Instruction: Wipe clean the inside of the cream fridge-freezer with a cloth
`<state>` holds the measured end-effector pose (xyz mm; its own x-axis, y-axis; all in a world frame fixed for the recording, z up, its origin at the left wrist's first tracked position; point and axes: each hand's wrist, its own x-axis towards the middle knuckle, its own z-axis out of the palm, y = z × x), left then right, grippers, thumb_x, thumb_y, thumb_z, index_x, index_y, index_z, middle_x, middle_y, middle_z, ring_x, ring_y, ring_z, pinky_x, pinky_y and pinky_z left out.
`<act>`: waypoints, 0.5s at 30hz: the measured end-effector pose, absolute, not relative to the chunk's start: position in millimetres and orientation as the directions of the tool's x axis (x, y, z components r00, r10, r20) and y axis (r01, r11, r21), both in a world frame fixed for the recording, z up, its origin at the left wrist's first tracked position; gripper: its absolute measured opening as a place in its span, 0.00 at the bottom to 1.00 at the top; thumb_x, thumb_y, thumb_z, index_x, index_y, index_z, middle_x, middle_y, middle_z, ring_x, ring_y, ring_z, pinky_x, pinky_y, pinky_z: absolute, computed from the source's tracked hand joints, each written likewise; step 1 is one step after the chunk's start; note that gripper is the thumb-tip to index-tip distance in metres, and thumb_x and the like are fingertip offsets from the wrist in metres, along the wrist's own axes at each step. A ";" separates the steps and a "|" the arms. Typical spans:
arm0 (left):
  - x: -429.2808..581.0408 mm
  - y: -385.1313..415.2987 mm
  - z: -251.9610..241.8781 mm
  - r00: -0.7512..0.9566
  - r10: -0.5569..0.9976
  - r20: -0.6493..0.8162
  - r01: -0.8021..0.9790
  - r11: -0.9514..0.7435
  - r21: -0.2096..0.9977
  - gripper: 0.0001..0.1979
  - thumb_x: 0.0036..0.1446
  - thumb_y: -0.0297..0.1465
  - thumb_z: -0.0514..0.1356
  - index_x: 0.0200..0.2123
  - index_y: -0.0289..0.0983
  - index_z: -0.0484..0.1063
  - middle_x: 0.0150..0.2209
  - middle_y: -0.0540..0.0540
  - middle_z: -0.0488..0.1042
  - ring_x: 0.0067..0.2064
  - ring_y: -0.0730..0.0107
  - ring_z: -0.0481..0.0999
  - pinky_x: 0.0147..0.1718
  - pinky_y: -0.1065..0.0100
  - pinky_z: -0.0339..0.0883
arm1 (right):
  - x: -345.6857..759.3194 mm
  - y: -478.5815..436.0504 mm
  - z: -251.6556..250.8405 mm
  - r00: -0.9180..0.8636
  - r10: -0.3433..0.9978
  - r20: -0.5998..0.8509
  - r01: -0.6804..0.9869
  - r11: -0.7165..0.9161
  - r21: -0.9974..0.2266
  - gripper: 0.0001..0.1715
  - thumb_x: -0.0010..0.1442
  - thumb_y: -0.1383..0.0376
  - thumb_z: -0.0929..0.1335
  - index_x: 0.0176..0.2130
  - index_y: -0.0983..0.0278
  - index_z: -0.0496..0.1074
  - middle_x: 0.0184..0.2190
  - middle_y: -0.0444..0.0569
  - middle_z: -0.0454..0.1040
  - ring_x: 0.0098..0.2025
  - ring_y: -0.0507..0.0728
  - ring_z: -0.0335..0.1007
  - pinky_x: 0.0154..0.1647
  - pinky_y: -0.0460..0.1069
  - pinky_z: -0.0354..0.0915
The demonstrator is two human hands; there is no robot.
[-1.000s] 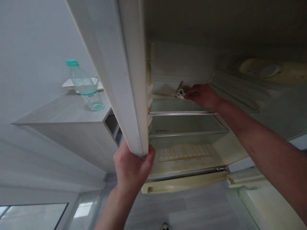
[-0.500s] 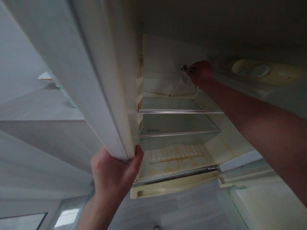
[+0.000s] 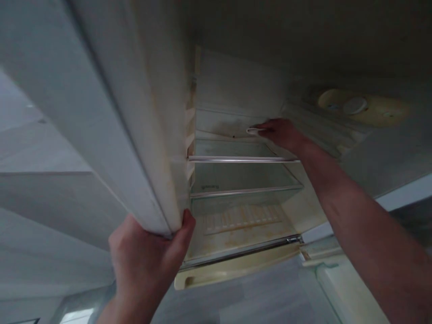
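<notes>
My left hand (image 3: 145, 256) is wrapped round the front edge of the fridge's side wall (image 3: 145, 180), thumb on the inner side. Deep inside the fridge, my right hand (image 3: 278, 132) pinches a small whitish folded cloth (image 3: 254, 131). The hand is by the stained back wall (image 3: 232, 94), above the upper glass shelf (image 3: 236, 148); whether the cloth touches the wall I cannot tell. Part of the cloth is hidden in the fingers.
Below lies a second glass shelf (image 3: 246, 180), and under it a yellowed drawer front (image 3: 236, 272). A control panel with a round dial (image 3: 355, 105) is at upper right. The door's inner side (image 3: 354, 283) is at lower right; a grey counter (image 3: 40, 148) stands left.
My right hand has moved down the back wall with the cloth, closer to the upper shelf. My left hand keeps its hold; the view has shifted slightly.
</notes>
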<state>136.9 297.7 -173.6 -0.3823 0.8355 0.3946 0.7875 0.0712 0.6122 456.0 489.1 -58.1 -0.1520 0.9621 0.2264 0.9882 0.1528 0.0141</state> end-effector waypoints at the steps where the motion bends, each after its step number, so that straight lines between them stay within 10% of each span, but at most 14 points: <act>1: 136.7 297.7 -172.7 -0.368 0.842 0.394 0.786 0.055 0.616 0.20 0.52 0.51 0.63 0.25 0.44 0.63 0.25 0.44 0.75 0.33 0.50 0.80 0.31 0.58 0.68 | 454.4 463.0 -57.8 -0.171 0.957 0.235 0.984 0.179 -0.012 0.22 0.72 0.63 0.65 0.60 0.56 0.79 0.54 0.50 0.81 0.56 0.62 0.78 0.58 0.54 0.70; 11: 138.6 296.6 -171.5 -0.372 0.844 0.385 0.790 0.071 0.608 0.21 0.54 0.53 0.62 0.25 0.45 0.60 0.25 0.44 0.74 0.34 0.48 0.80 0.32 0.56 0.69 | 439.6 517.6 -44.5 0.085 0.857 0.509 0.990 -0.132 0.058 0.27 0.75 0.69 0.58 0.65 0.59 0.75 0.59 0.60 0.75 0.60 0.64 0.73 0.60 0.58 0.69; 15: 138.4 295.8 -170.7 -0.404 0.842 0.358 0.767 0.097 0.635 0.21 0.52 0.52 0.63 0.23 0.46 0.60 0.23 0.45 0.73 0.32 0.50 0.80 0.30 0.57 0.69 | 480.2 570.2 -51.0 0.117 0.936 0.332 0.985 -0.153 0.085 0.21 0.74 0.69 0.64 0.61 0.65 0.76 0.59 0.63 0.75 0.64 0.66 0.69 0.65 0.61 0.64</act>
